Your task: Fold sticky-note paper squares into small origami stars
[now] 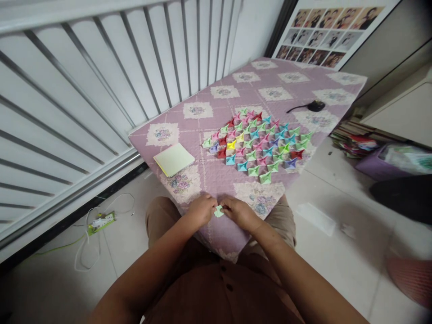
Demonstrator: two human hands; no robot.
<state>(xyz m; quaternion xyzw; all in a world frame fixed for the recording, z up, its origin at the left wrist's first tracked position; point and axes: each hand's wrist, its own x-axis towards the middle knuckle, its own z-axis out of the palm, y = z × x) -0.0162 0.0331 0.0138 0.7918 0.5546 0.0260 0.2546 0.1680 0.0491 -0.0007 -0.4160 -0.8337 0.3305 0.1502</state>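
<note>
Between the left hand (201, 209) and the right hand (239, 212), which both pinch it with fingers nearly closed, a small green paper (219, 211) sits at the near end of the table (216, 189). To the left is a flat stack of pale sheets (173, 159). Lots of bright folded papers (256, 145) stand in rows farther up the purple flowery cloth. White bars (135, 63) run along the left, and a power strip (101, 223) lies on the floor.

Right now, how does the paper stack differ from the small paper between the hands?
The paper stack lies on the tablecloth; the folded paper is held between left hand and right hand. The paper stack is broad and flat; the folded paper is small and creased. Both look pale green.
</note>
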